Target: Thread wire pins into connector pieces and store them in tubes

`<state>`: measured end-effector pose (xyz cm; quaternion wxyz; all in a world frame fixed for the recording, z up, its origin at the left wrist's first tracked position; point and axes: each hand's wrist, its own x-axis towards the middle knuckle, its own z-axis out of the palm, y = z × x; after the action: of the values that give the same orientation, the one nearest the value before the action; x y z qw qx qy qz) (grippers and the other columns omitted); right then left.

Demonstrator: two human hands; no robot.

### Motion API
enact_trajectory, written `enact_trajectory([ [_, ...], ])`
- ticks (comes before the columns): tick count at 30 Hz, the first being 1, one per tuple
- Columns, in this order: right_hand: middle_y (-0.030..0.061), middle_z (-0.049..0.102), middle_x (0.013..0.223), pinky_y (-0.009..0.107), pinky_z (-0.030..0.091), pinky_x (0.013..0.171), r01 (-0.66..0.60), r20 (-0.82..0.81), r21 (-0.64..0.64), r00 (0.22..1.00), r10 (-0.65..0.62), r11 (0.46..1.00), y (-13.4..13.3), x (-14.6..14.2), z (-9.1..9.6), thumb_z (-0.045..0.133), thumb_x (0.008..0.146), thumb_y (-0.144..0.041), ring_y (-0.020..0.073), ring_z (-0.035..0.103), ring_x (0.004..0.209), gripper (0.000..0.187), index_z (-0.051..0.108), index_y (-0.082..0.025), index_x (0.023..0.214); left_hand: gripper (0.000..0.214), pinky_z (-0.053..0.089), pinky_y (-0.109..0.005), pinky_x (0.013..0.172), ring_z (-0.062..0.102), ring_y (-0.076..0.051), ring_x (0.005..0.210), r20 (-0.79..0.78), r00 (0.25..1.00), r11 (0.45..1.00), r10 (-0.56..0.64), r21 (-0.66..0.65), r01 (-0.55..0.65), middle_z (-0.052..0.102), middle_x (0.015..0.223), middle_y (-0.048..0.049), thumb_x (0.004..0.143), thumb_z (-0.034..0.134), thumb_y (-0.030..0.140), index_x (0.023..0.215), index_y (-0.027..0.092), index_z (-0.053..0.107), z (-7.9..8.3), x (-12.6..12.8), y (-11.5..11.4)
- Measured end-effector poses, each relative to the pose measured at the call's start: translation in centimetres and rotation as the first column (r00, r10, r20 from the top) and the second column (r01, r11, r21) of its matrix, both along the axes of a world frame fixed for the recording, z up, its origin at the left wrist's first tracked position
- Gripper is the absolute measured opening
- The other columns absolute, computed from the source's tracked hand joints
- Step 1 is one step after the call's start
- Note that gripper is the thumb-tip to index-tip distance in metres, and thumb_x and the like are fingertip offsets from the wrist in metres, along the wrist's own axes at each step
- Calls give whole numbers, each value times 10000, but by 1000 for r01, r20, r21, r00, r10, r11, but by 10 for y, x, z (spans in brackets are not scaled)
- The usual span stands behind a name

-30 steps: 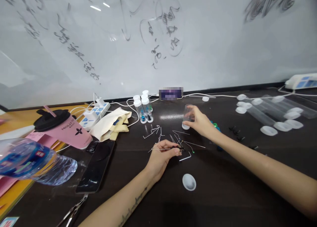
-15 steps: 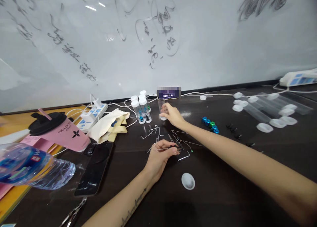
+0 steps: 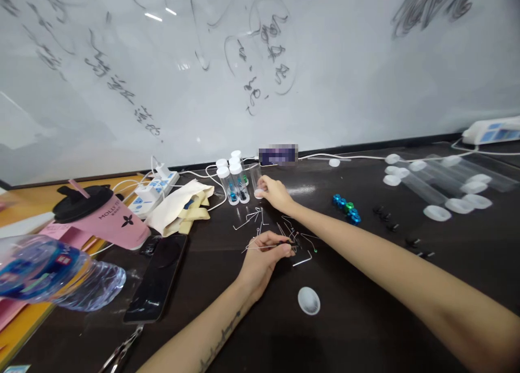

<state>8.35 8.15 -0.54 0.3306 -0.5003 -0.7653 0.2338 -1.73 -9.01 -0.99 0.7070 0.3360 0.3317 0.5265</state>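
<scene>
My right hand [image 3: 277,193] reaches to the back of the dark table. Its fingers are closed around a clear tube [image 3: 255,173] that stands upright beside several white-capped tubes [image 3: 235,184] with blue, black and green pieces inside. Nearer to me, my left hand [image 3: 262,262] pinches a thin metal wire piece [image 3: 260,247] with a dark part by the fingertips. Around that hand lie bent metal rods [image 3: 254,214], L-shaped keys [image 3: 303,259] and thin wires. A white round cap [image 3: 309,301] rests on the table in front of my hands.
Blue and green knobs [image 3: 347,207] and black screws [image 3: 392,227] lie right of my right forearm. Clear tubes and white caps [image 3: 437,213] spread farther right. To the left are a phone [image 3: 156,278], pliers [image 3: 122,351], a bottle [image 3: 60,275], a pink cup [image 3: 105,218] and a cloth pouch [image 3: 174,207].
My right hand has shifted slightly left with the clear tube, closer to the capped tubes. My left hand has stayed nearly still with the wire piece.
</scene>
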Motion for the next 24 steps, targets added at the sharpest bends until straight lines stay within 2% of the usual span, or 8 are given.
enact_trajectory([
  [3, 87, 618, 1204, 427, 547, 830, 19, -26, 28, 1000, -18, 999, -2, -3, 4, 591, 938, -302, 220, 642, 996, 310, 579, -162, 1213, 192, 520, -196, 669, 661, -92, 616, 19, 1000, 1000, 14, -22, -14, 736, 726, -23, 599, 863, 153, 731, 124, 727, 2, 0, 0],
  [6, 91, 599, 1228, 435, 540, 840, 58, -84, 85, 995, -51, 995, -26, 8, 12, 595, 934, -298, 228, 630, 1016, 327, 565, -165, 1231, 186, 518, -192, 667, 661, -91, 615, 29, 999, 999, 14, -31, -13, 734, 715, -21, 603, 860, 148, 727, 123, 723, 2, 0, 1],
  [8, 83, 591, 1195, 420, 527, 844, 66, -130, 130, 990, -49, 989, -57, 22, 19, 582, 936, -249, 212, 622, 983, 289, 553, -162, 1210, 179, 516, -192, 669, 661, -91, 618, 33, 999, 1000, 8, -26, -7, 734, 721, -22, 611, 855, 146, 727, 123, 721, 2, 0, 2],
  [11, 47, 592, 1064, 355, 501, 861, 11, -160, 164, 987, 15, 986, -117, 49, 24, 467, 980, -190, 173, 599, 932, 165, 574, -210, 1104, 176, 517, -200, 678, 663, -93, 622, 30, 999, 1000, -14, -14, 15, 733, 730, -19, 617, 850, 140, 737, 124, 721, 2, 0, 1],
  [14, 43, 567, 1016, 328, 503, 787, -41, -155, 131, 986, 61, 991, -168, 78, 18, 455, 990, -231, 173, 593, 885, 160, 569, -236, 1102, 176, 516, -209, 674, 659, -94, 618, -5, 998, 998, -62, 5, 62, 731, 722, -20, 619, 847, 134, 744, 124, 722, 3, 1, -2],
  [16, 33, 545, 981, 316, 504, 758, -100, -155, 70, 982, 110, 993, -188, 92, 10, 456, 991, -231, 162, 588, 835, 210, 532, -259, 1184, 180, 515, -210, 679, 659, -94, 628, -30, 996, 996, -88, 4, 88, 734, 729, -23, 624, 844, 130, 758, 126, 725, 4, 3, -5],
  [21, 19, 570, 980, 297, 524, 771, -210, -188, 118, 955, 229, 971, -194, 106, -5, 561, 941, -195, 157, 613, 840, 391, 455, -293, 1305, 173, 511, -207, 675, 658, -90, 636, -54, 994, 996, -90, -30, 89, 739, 744, -22, 633, 839, 131, 761, 137, 724, 2, 6, -7],
  [24, 18, 606, 987, 276, 532, 771, -204, -202, 112, 954, 223, 973, -193, 107, -6, 589, 921, -150, 153, 636, 864, 324, 516, -280, 1209, 172, 516, -227, 678, 664, -103, 644, -69, 990, 992, -126, -23, 125, 746, 778, -34, 630, 840, 124, 755, 144, 724, 1, 7, -6],
])
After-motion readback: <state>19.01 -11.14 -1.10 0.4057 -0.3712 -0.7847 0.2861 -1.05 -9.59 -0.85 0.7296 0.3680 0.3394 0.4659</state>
